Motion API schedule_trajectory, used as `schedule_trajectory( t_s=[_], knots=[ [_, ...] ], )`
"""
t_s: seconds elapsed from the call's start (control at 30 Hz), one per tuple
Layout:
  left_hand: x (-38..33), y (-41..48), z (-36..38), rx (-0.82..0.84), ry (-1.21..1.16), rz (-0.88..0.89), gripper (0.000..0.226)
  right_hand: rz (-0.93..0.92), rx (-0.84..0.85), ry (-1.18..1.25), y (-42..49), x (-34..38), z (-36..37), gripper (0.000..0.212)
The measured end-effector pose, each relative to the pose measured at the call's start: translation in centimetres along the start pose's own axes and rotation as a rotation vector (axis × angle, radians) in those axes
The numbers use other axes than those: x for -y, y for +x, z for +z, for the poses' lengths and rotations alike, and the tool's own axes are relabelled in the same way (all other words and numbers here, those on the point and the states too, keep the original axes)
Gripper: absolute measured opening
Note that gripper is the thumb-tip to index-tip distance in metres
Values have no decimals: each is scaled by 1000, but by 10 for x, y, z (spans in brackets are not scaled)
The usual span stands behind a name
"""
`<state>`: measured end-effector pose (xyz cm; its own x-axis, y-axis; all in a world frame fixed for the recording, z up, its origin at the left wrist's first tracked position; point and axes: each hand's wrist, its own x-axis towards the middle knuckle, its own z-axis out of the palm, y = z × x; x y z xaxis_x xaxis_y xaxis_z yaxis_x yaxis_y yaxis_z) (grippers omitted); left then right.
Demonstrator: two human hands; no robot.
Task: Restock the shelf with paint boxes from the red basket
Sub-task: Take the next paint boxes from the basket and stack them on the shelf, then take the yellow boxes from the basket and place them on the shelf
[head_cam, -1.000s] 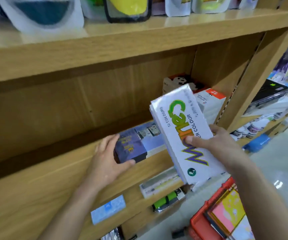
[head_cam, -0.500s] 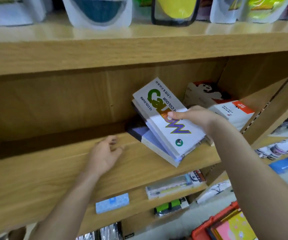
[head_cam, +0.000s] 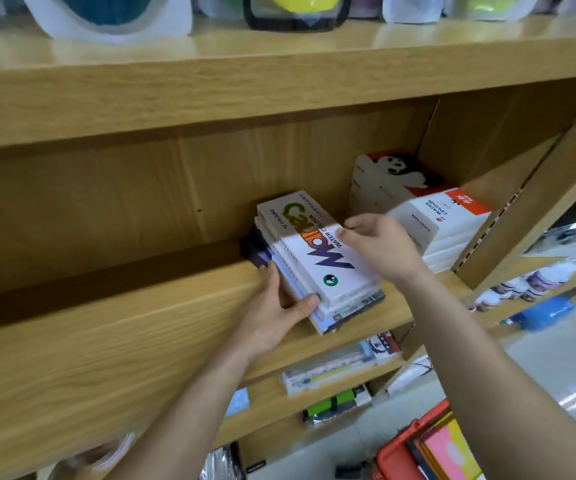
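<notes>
White water colour paint boxes (head_cam: pixel 309 244) lie stacked flat on the wooden shelf (head_cam: pixel 141 327), on top of a dark blue box (head_cam: pixel 257 252). My left hand (head_cam: pixel 272 306) grips the stack's left front corner, thumb against its near edge. My right hand (head_cam: pixel 380 245) rests on the top box's right side, fingertips pinching its edge. The red basket (head_cam: pixel 401 455) stands on the floor at the lower right, holding colourful packs.
More white water colour boxes (head_cam: pixel 442 220) and a ghost-print box (head_cam: pixel 388 174) are stacked to the right, against the shelf's upright divider (head_cam: pixel 536 209). Pouches line the shelf above. Lower shelves carry pen packs and small bottles.
The white boxes went from tilted in my right hand to lying flat on the dark blue box. My left hand moved right from the bare shelf and took the stack's corner.
</notes>
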<state>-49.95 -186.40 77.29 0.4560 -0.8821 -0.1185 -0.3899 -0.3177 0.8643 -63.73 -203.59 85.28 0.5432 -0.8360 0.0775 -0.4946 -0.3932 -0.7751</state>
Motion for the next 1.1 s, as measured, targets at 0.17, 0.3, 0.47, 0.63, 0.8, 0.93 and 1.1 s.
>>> schedule_trajectory(
  t_s=[0.17, 0.3, 0.47, 0.63, 0.8, 0.93, 1.1],
  knots=[
    [-18, 30, 11, 95, -39, 92, 120, -55, -371, 251, -80, -51, 11, 32],
    [-41, 69, 39, 125, -79, 119, 96, 61, -520, 313, -110, -75, 16, 56],
    [-47, 89, 61, 32, -119, 91, 64, 43, -307, 8, -98, -75, 6, 78],
    [-44, 75, 41, 159, -123, 122, 96, -1, -167, 8, -97, -80, 10, 81],
    [-37, 66, 53, 142, 107, 129, 132, -26, -387, 10, -114, -95, 8, 60],
    [-45, 63, 60, 72, 127, 93, 139, -48, -240, -60, -114, -106, 8, 63],
    [-47, 21, 62, -323, 170, 303, 64, -26, -194, -26, -129, -133, -15, 52]
  ],
)
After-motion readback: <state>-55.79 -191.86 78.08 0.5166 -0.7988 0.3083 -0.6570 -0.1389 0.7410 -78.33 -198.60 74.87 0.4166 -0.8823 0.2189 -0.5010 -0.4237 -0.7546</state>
